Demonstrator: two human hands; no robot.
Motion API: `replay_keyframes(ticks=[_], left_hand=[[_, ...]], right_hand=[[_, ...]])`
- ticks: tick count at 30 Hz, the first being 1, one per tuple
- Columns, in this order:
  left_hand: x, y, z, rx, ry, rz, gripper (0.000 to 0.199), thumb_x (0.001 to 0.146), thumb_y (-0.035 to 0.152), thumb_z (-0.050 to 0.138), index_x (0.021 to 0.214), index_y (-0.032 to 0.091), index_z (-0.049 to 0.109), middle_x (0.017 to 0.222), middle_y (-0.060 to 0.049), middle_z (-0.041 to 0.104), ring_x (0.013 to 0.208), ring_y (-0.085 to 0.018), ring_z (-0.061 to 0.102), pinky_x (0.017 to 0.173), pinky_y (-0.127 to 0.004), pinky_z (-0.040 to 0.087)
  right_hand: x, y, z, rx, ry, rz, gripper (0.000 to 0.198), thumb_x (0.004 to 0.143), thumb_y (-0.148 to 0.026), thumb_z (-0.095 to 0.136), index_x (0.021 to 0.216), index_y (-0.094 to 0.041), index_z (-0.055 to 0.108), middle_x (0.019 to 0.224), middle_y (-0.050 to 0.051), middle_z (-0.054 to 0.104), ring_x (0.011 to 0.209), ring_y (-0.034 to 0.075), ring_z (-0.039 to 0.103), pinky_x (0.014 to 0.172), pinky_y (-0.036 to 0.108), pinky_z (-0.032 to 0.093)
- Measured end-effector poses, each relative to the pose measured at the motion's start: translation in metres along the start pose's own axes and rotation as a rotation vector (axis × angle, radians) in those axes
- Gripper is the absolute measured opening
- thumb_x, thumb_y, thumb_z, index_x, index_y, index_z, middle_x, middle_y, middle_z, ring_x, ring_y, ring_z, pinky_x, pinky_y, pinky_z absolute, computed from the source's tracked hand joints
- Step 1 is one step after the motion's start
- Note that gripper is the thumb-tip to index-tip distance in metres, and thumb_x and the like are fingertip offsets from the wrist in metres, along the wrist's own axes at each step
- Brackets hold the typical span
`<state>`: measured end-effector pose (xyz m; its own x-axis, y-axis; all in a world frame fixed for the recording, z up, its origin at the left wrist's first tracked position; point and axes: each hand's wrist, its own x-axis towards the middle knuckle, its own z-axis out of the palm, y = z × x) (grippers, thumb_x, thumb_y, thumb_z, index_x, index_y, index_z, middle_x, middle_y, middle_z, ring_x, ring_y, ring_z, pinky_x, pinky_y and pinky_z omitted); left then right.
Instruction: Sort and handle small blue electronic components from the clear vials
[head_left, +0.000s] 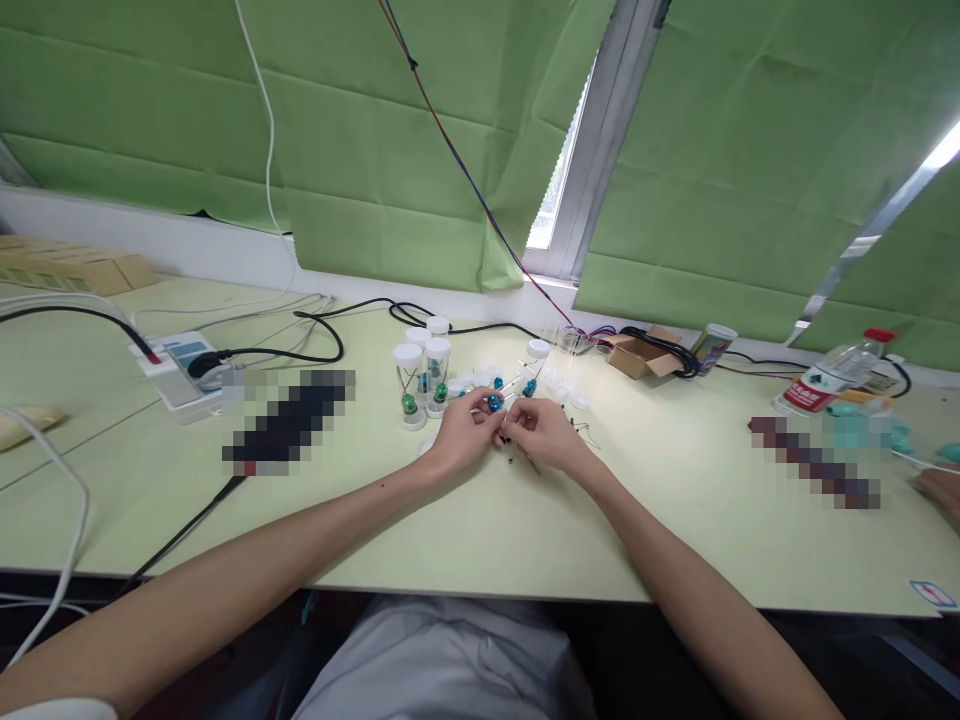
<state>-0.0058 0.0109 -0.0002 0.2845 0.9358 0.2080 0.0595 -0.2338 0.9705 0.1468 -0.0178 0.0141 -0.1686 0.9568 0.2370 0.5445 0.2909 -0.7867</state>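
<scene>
Blue bead [495, 402], centre of frame: partly hidden by left hand [466, 432]. Right hand [546, 432], beside it: anything at its fingertips too small to tell. Dark oblong [289, 425], left; reddish oblong [814, 462], right: pixelated. Cardboard box [71, 265], upper left; another person's hand [942, 488], right edge: cut off.

Not a word can be made out! A red label [808, 392], its lettering too small, is carried by the clear bottle [846, 362] towards the far edge of the tabletop [675, 530], at right. By the near edge, rightward, a blue-bordered sticker [933, 594] is marked in red, its meaning unreadable.
</scene>
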Motion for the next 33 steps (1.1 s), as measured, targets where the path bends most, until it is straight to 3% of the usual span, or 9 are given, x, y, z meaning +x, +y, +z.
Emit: replay_keyframes(ticks=[10, 15, 24, 33], left_hand=[[0.0003, 0.0004, -0.0006, -0.016, 0.014, 0.037, 0.025, 0.075, 0.030, 0.069, 0.096, 0.017, 0.065, 0.071, 0.001, 0.060, 0.053, -0.014, 0.063, 0.056, -0.028, 0.051], [0.0003, -0.0008, -0.0011, -0.013, 0.005, 0.021, 0.030, 0.077, 0.031, 0.068, 0.102, 0.016, 0.066, 0.072, 0.000, 0.061, 0.054, -0.014, 0.063, 0.057, -0.029, 0.052], [0.0009, -0.0014, -0.0006, -0.053, -0.001, 0.015, 0.033, 0.076, 0.036, 0.070, 0.101, 0.015, 0.067, 0.068, -0.001, 0.062, 0.053, -0.015, 0.062, 0.056, -0.029, 0.052], [0.0005, -0.0011, -0.0003, -0.027, -0.016, 0.006, 0.028, 0.077, 0.027, 0.066, 0.102, 0.014, 0.066, 0.068, 0.000, 0.063, 0.054, -0.014, 0.062, 0.059, -0.028, 0.052]], right_hand=[[0.0003, 0.0032, -0.0003, 0.095, -0.036, 0.014, 0.013, 0.079, -0.022, 0.058, 0.066, -0.018, 0.062, 0.051, -0.002, 0.061, 0.045, 0.011, 0.054, 0.052, 0.024, 0.044], [0.0012, 0.0066, -0.0013, 0.205, -0.067, 0.040, 0.015, 0.079, -0.027, 0.061, 0.069, -0.017, 0.065, 0.061, 0.002, 0.067, 0.048, 0.012, 0.055, 0.050, 0.025, 0.046], [-0.0028, -0.0031, -0.0077, 0.332, -0.112, 0.092, 0.024, 0.079, -0.039, 0.067, 0.074, -0.016, 0.069, 0.063, 0.002, 0.066, 0.051, 0.012, 0.055, 0.051, 0.025, 0.048], [-0.0023, -0.0003, -0.0085, 0.383, -0.139, 0.081, 0.031, 0.081, -0.046, 0.069, 0.078, -0.015, 0.071, 0.069, 0.004, 0.068, 0.053, 0.011, 0.054, 0.050, 0.024, 0.045]])
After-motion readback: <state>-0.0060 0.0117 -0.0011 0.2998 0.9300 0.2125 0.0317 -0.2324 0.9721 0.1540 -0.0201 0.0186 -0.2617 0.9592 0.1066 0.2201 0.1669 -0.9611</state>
